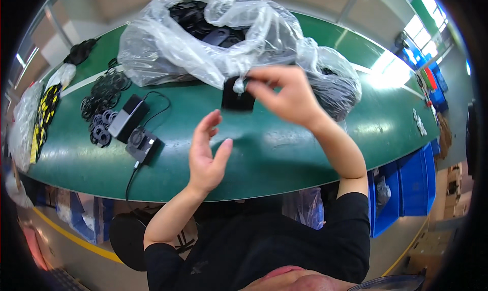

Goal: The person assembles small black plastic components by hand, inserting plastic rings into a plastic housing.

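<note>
My right hand (287, 95) is raised above the table, its thumb and fingers pinching the edge of a black, flat, roughly square piece (238, 102). The piece is blurred, and a crumpled bit of clear plastic shows over its upper part. Lower and to the left, my left hand (206, 161) is held up with its thumb and fingers apart and nothing in it. Behind both hands lies a large clear plastic bag (168, 57), gaping at the top, with many black plastic parts (218, 34) inside.
A second clear bag of black parts (333, 90) lies right of my right hand. On the green table (188, 174), to the left, are black rings (104, 93) and two corded black-and-grey devices (129, 118). Blue bins (414, 184) stand below the right edge.
</note>
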Motion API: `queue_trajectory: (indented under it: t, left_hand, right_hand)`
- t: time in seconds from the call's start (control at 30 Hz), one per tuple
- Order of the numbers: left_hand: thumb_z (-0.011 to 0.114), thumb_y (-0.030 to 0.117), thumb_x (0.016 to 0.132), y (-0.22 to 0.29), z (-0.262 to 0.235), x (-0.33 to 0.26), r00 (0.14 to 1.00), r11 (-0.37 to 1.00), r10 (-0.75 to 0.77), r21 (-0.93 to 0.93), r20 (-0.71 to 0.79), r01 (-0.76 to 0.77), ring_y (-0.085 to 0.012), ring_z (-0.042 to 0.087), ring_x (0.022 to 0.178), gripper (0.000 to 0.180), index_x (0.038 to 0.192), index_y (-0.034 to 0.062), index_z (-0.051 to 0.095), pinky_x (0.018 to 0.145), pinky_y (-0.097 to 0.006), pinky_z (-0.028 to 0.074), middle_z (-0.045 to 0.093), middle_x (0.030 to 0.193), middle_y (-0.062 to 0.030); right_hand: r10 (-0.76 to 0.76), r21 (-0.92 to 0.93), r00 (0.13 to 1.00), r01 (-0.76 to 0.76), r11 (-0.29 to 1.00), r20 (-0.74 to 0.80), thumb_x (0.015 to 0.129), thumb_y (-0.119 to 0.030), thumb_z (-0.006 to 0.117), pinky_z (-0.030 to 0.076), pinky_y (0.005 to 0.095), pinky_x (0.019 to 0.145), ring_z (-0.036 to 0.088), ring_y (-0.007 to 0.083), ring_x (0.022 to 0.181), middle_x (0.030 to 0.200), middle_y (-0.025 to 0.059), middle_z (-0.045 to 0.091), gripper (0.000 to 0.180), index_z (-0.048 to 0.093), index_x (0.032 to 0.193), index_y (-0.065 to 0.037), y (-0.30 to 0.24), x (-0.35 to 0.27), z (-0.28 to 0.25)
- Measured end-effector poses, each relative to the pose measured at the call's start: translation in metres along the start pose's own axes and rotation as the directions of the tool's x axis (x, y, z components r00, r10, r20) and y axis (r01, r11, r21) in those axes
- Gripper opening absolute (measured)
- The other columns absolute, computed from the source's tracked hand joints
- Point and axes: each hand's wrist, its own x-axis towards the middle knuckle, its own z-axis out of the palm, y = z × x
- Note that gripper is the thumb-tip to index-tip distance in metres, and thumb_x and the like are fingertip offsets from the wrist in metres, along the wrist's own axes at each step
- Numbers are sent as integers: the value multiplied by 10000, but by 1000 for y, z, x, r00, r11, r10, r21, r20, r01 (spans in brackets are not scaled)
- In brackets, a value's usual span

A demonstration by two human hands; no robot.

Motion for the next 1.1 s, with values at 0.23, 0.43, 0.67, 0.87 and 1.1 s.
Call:
queue_trajectory:
  t: [0.23,0.43,0.67,0.87,1.1]
  left_hand:
    - [506,48,920,-3,-1,-7,935,962,-229,-85,272,260,-135,609,909,241,1136,-49,549,825,-250,472,650,1002,-105]
    - [502,75,926,-5,-5,-5,874,915,-386,2,294,403,-113,621,852,212,1089,-43,569,748,-232,489,671,950,-97]
    - [475,150,947,-9,3,1,745,739,-587,-166,318,653,-119,625,804,192,1052,9,552,667,-251,514,655,954,-88]
    - [474,142,948,-7,-5,0,726,691,-606,-238,324,683,-130,628,816,183,1065,16,537,669,-283,538,646,971,-92]
    - [497,143,942,-12,-5,0,703,688,-630,-182,329,702,-109,624,807,185,1088,38,538,643,-238,500,655,954,-69]
  right_hand:
    - [175,115,872,-253,961,458,780,-76,660,525,283,635,655,179,680,784,126,675,200,664,963,5,-15,-66,-9]
    - [238,-67,960,-231,971,147,794,-133,689,485,229,660,603,76,734,816,52,680,160,684,902,-16,45,-35,-59]
    - [398,-567,854,-521,638,-335,711,-174,658,520,311,722,659,251,778,801,132,681,167,717,839,-84,216,-2,-183]
    - [662,-853,722,-462,243,-202,685,-117,609,498,413,832,626,352,932,965,235,638,263,674,908,7,276,13,-164]
    - [686,-861,695,-467,202,-216,685,-111,601,492,428,841,611,379,950,983,254,626,266,664,900,32,278,12,-167]
